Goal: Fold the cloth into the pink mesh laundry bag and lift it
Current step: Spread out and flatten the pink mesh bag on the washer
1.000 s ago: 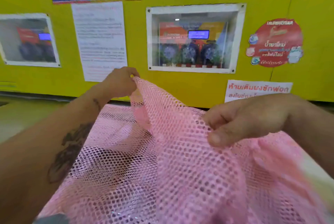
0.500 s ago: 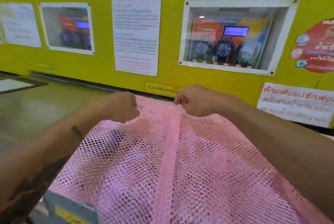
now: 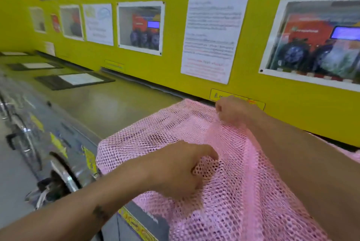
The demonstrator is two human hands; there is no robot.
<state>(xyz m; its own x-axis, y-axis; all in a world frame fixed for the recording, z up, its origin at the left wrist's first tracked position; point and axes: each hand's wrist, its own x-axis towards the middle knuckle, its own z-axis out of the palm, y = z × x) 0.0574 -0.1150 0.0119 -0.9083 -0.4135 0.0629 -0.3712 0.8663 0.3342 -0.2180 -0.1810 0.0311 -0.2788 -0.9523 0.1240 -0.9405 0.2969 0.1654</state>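
The pink mesh laundry bag (image 3: pixel 229 186) lies spread over the top of a washing machine, draping past its front edge. My right hand (image 3: pixel 233 110) pinches the bag's far edge near the yellow wall and lifts a ridge of mesh. My left hand (image 3: pixel 181 168) rests nearer to me on the bag's middle, its fingers curled into the mesh and gripping a fold. Something dark shows faintly through the netting; I cannot tell whether it is the cloth.
A row of steel washing machine tops (image 3: pixel 109 104) runs away to the left, with round doors (image 3: pixel 60 178) on their fronts. The yellow wall (image 3: pixel 169 65) behind carries posters, a paper notice (image 3: pixel 212 34) and framed windows.
My left hand has come back from the bag's far edge to its middle and now grips the mesh there. My right hand stays at the far edge. My head has turned left.
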